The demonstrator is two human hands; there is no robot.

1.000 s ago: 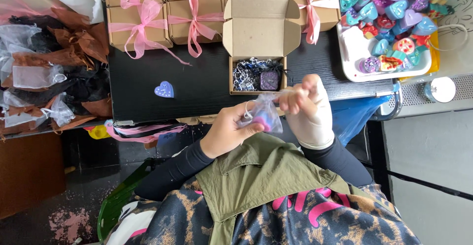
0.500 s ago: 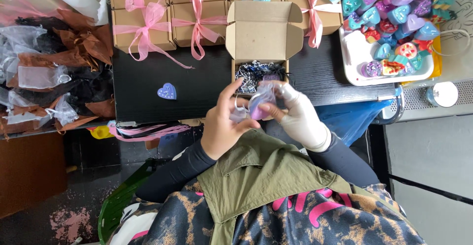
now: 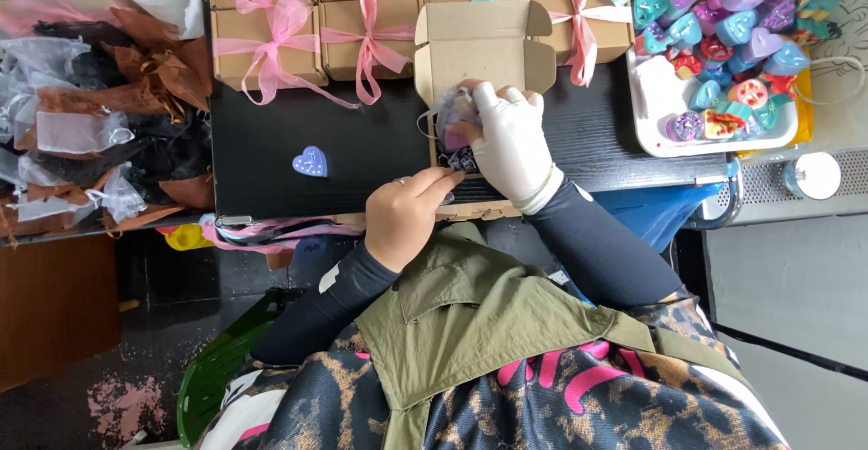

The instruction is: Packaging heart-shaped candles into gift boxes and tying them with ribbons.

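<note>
- Looking down from the head camera, a person in an olive vest and dark sleeves sat at a black table (image 3: pixel 271 174).
- Their right hand (image 3: pixel 508 138), in a pale glove, was closed around a small sheer pouch (image 3: pixel 455 111) with something purple inside, holding it over the open cardboard box (image 3: pixel 479 47).
- That box sat at the middle of the table, its lid flap raised toward the far edge; dark shredded filler (image 3: pixel 461 158) showed below the glove.
- Their bare left hand (image 3: pixel 409 215) rested at the table's near edge, fingers curled and fingertips touching the near side of the box; whether it gripped anything could not be told.
- One blue heart-shaped piece (image 3: pixel 310 161) lay alone on the table, left of the box and well apart from both hands.
- Closed cardboard boxes tied with pink ribbon (image 3: pixel 271 38) lined the far edge.
- Beside the right edge stood a white tray (image 3: pixel 653 129) heaped with colourful heart shapes.
- Off the left edge lay a pile of sheer brown, black and white bags (image 3: pixel 90 133).
</note>
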